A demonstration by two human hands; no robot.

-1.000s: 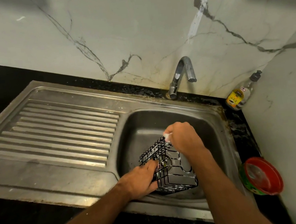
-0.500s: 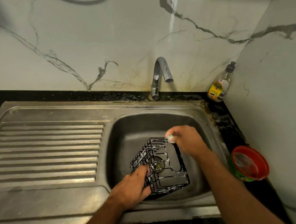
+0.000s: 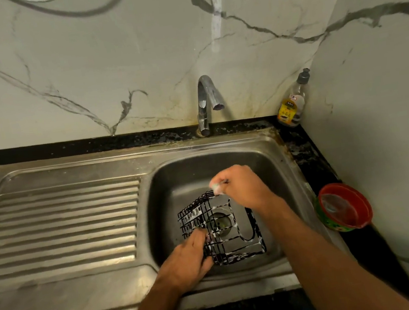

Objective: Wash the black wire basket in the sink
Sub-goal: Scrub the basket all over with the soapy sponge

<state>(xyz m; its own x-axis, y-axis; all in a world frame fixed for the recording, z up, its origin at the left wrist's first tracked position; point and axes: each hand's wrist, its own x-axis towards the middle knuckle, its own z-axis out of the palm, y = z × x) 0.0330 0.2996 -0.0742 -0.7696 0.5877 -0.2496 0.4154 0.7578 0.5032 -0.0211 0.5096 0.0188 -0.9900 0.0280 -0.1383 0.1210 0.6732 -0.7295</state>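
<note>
A black wire basket (image 3: 222,230), flecked with white suds, lies tipped in the stainless steel sink (image 3: 273,171), its open mouth facing up and right. The left hand (image 3: 188,258) grips its near-left edge; the right hand (image 3: 241,189), its grip clamped on a small pale scrubber (image 3: 215,186), works the far top corner.

Scrubber (image 3: 215,186) mostly hidden in right hand (image 3: 241,189).

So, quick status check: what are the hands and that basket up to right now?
Left hand grips black wire basket, soapy, in sink. Right hand pinches small sudsy scrubber at basket's top edge. Tap dry; nothing in the way.
</note>
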